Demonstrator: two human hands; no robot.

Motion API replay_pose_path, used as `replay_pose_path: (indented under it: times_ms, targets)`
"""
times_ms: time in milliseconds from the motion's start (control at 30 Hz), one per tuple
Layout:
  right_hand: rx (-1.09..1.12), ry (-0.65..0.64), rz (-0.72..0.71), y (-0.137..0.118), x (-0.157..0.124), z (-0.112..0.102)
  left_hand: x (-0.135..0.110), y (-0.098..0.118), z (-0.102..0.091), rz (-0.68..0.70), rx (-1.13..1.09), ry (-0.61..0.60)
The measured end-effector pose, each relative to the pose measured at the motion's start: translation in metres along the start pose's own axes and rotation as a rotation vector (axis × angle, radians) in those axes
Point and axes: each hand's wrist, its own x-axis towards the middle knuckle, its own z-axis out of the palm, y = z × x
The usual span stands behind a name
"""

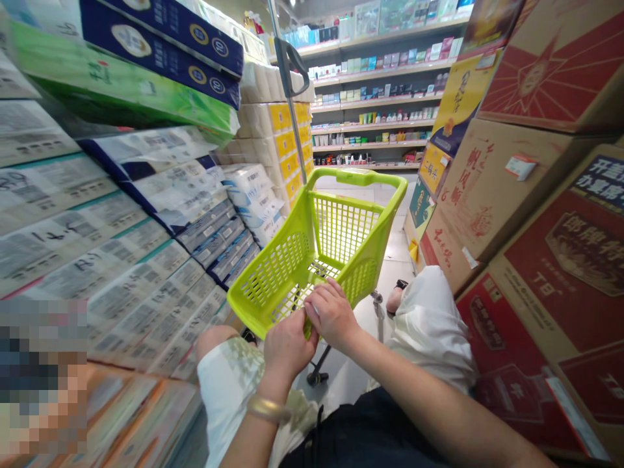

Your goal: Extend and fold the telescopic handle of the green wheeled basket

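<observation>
"Two grips on what?"

"Left hand [287,348] and right hand [331,313], apparently closed on a green cart's near rim [246,305], mid-aisle; tissue packs [146,195] left, cartons [517,195] right."

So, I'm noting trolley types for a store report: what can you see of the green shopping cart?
The lime-green shopping cart basket looks like moulded plastic, with grid-mesh walls and a solid rounded rim. It sits on a slim frame with a small black wheel and stands on the aisle floor between stacked paper packs and cardboard cartons. The left hand and right hand both hold its near rim. No goods show inside.
</observation>
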Motion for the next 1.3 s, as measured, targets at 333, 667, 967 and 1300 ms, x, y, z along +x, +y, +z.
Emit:
replay_pose_path:
  times_ms: [333, 667, 967, 1300]
  targets:
    - [-0.038, 0.059, 0.107, 0.020, 0.009, -0.010, 0.001, 0.004, 0.001, 0.004, 0.017, 0.005]
    - [-0.026, 0.004, 0.048, 0.025, 0.011, -0.013, -0.001, 0.001, 0.000, 0.011, 0.019, -0.009]
    - [0.009, -0.033, 0.032, 0.001, 0.003, -0.006, -0.001, 0.000, -0.002, 0.014, -0.005, -0.024]
    - [-0.042, 0.026, 0.081, 0.011, 0.008, -0.009, 0.000, 0.001, 0.000, 0.005, 0.004, -0.010]
